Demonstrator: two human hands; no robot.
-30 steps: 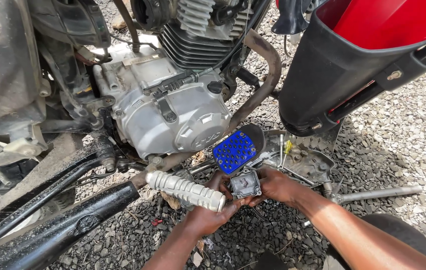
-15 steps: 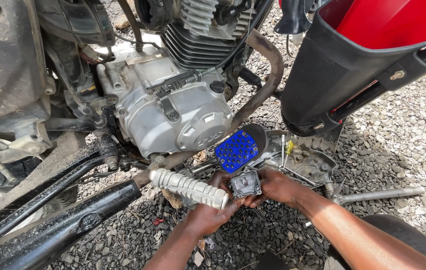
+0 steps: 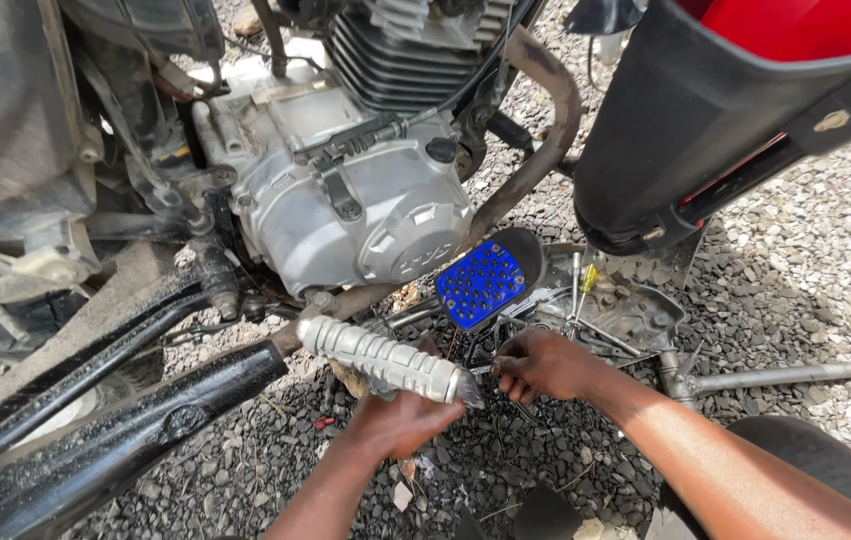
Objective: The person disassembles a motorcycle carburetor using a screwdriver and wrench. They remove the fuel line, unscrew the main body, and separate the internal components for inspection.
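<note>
My left hand (image 3: pixel 400 420) reaches up from below, just under the ribbed silver footpeg (image 3: pixel 380 360) of a motorcycle, and the peg hides its fingertips. Level with the peg's tip, my right hand (image 3: pixel 545 365) has its fingers curled on a small dark piece that is mostly hidden. The two hands almost touch. Just above them is a blue perforated pedal pad (image 3: pixel 485 283). Behind it sits the silver engine casing (image 3: pixel 365 215).
A rusty exhaust pipe (image 3: pixel 550 140) curves down past the engine. A black and red fender (image 3: pixel 745 120) hangs over the upper right. Screwdrivers (image 3: pixel 580 290) lie on a grey metal cover (image 3: pixel 635 312), and a long metal bar tool (image 3: pixel 775 378) lies on the gravel at right.
The small grey metal part held up between both hands has dropped out of sight behind the footpeg tip. Both hands sit slightly lower.
</note>
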